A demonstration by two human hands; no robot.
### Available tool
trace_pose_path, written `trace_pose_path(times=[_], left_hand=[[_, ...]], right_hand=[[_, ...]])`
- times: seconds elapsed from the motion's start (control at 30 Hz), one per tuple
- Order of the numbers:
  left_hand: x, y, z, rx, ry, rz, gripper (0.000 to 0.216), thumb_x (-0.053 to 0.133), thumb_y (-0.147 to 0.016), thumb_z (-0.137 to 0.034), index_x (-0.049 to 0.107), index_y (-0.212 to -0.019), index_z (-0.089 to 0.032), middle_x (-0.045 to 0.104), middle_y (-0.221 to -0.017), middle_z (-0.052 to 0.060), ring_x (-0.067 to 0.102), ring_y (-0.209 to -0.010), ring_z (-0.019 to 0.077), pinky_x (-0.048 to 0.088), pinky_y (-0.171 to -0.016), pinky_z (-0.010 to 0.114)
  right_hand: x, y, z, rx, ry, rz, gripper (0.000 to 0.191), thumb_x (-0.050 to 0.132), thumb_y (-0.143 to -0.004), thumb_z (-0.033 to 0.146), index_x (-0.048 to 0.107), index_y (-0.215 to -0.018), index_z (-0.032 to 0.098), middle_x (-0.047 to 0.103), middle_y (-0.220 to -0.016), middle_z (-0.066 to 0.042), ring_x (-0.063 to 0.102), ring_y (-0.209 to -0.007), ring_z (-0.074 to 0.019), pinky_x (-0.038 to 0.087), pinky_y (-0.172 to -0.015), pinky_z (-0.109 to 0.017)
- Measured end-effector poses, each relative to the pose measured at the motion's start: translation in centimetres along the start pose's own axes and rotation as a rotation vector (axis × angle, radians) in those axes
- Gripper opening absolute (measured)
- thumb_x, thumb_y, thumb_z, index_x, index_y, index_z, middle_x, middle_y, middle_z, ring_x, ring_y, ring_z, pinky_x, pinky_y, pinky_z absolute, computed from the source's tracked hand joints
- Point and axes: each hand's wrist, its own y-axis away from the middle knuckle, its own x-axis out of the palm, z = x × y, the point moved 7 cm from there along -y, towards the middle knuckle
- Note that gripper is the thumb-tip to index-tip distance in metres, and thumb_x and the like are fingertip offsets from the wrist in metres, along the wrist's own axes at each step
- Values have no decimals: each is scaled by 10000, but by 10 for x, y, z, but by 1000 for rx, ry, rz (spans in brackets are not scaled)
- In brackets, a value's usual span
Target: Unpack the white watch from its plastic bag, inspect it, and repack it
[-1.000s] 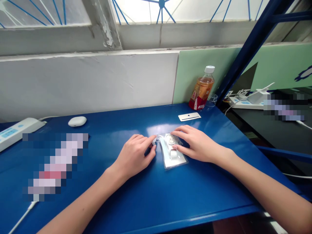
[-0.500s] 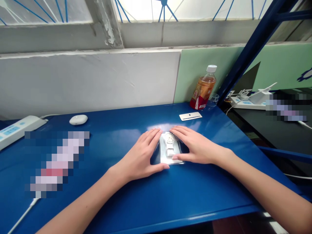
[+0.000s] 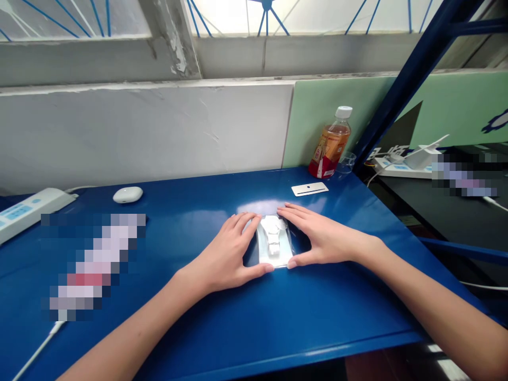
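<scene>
A white wristwatch [image 3: 273,235] lies in a clear plastic bag [image 3: 280,260] flat on the blue table. Its round dial is washed out by glare. My left hand [image 3: 230,253] rests at the bag's left side, fingertips at the upper left corner and thumb at the lower left. On the other side, my right hand [image 3: 317,235] has its fingertips by the upper right corner and its thumb at the lower right. Both hands are open, fingers stretched out and thumbs spread away from them.
Behind my right hand lie a small white card [image 3: 310,189] and a drink bottle [image 3: 330,145] beside a clear cup [image 3: 346,162]. To the left are a white earbud case [image 3: 127,194], a power strip [image 3: 34,209] and a blurred-out item [image 3: 97,262] with a cable.
The bagged watch has shifted slightly left, and its dial now shows less clearly. My right thumb has slid from on top of the bag to its lower right corner. My left hand has barely moved.
</scene>
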Motion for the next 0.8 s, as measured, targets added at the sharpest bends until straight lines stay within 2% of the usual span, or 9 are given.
trace_pose_path(times=[0.2, 0.33, 0.47, 0.63, 0.8], left_hand=[[1, 0, 2, -7, 38, -8, 928, 665, -824, -645, 314, -1537, -166, 386, -1551, 220, 324, -1450, 414, 312, -1154, 600], [4, -1, 3, -17, 64, 24, 950, 659, -824, -659, 287, -1545, -167, 328, -1589, 218, 254, -1486, 398, 258, -1176, 609], [4, -2, 4, -39, 65, 26, 975, 684, -806, -653, 272, -1550, -176, 346, -1582, 211, 271, -1483, 387, 239, -1185, 603], [9, -1, 5, -55, 56, 83, 1009, 631, -832, -683, 195, -1578, -163, 287, -1610, 202, 224, -1501, 370, 210, -1199, 587], [10, 0, 6, -57, 49, 88, 1016, 602, -840, -707, 160, -1592, -185, 250, -1629, 176, 199, -1512, 350, 179, -1215, 563]], right_hand=[[-2, 0, 0, -8, -9, -29, 1055, 747, -717, 666, 347, -1546, 149, 405, -1561, -194, 273, -1485, -384, 371, -1149, -559], [-3, 0, 3, -6, 19, -30, 1104, 737, -710, 687, 312, -1559, 124, 346, -1584, -219, 259, -1487, -394, 358, -1154, -574], [-3, 1, 3, 0, 49, -6, 1109, 699, -734, 711, 302, -1557, 83, 305, -1598, -228, 238, -1496, -383, 342, -1168, -564], [-2, 2, 2, -7, 48, 0, 1070, 691, -742, 711, 331, -1551, 111, 332, -1592, -207, 240, -1495, -381, 350, -1162, -567], [-2, 1, 2, 8, 40, 6, 1056, 706, -739, 695, 356, -1536, 96, 358, -1579, -213, 246, -1494, -378, 356, -1162, -560]])
